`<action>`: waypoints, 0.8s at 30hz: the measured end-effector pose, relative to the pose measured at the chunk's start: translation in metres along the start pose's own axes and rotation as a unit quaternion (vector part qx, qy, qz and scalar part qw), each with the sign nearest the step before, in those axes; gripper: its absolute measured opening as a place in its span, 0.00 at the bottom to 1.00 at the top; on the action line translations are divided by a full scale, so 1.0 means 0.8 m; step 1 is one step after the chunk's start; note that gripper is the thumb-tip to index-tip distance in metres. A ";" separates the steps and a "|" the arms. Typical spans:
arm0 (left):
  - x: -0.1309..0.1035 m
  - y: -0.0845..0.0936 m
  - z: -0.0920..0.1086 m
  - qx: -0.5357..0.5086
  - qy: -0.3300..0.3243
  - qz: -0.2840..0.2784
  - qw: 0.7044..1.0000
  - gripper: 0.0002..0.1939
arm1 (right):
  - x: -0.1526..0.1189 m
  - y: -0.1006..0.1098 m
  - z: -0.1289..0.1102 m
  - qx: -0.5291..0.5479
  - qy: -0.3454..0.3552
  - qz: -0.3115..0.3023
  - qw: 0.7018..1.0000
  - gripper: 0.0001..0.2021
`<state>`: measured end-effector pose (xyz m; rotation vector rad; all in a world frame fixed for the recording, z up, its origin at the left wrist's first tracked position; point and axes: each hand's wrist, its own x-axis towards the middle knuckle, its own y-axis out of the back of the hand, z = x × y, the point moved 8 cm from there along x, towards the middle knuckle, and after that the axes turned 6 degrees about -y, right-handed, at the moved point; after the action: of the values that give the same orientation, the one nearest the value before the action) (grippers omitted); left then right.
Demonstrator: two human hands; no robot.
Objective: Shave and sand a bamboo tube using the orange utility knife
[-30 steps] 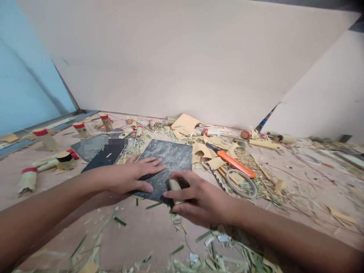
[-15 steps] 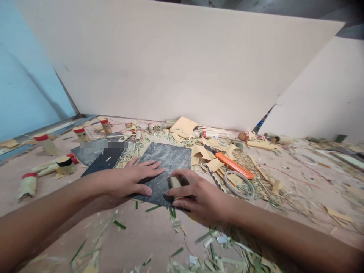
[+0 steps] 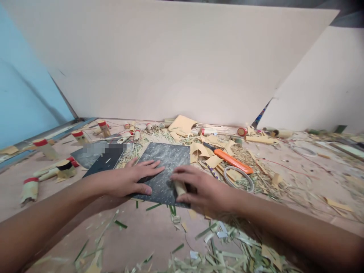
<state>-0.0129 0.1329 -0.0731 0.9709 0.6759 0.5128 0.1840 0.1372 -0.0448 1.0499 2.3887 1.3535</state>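
Note:
A dark sheet of sandpaper [image 3: 170, 155], dusted pale, lies flat in the middle of the work surface. My left hand [image 3: 127, 180] rests palm down over its left side with the fingers spread, holding nothing. On the right part of the sheet, my right hand [image 3: 200, 185] grips a short pale bamboo piece [image 3: 179, 188] between thumb and fingers. The piece sits against the sandpaper, partly hidden by the fingers. Motion slightly blurs the right hand.
An orange-handled utility knife [image 3: 233, 161] and a tape roll [image 3: 239, 179] lie right of the sheet among shavings and torn yellow paper. Several red-topped bamboo tubes [image 3: 47, 149] stand at left, near a dark flat panel [image 3: 105, 161]. A pale board [image 3: 176, 68] rises behind.
My right hand has shifted the bamboo piece slightly right across the sandpaper, its fingers now higher over it. The left hand stays in place. The view has tilted a little.

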 end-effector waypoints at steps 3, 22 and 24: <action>0.001 0.001 0.000 -0.006 0.001 0.010 1.000 0.38 | -0.001 0.003 0.003 -0.025 -0.009 0.006 1.000 0.23; 0.000 -0.001 -0.001 -0.002 0.000 0.007 1.000 0.38 | 0.002 0.004 0.009 0.000 -0.042 0.012 0.999 0.15; 0.000 0.000 -0.001 -0.004 -0.003 0.008 1.000 0.38 | 0.000 -0.004 0.001 0.009 -0.003 -0.035 0.999 0.16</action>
<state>-0.0132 0.1333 -0.0737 0.9709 0.6618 0.5260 0.1827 0.1368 -0.0478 0.9647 2.4132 1.3068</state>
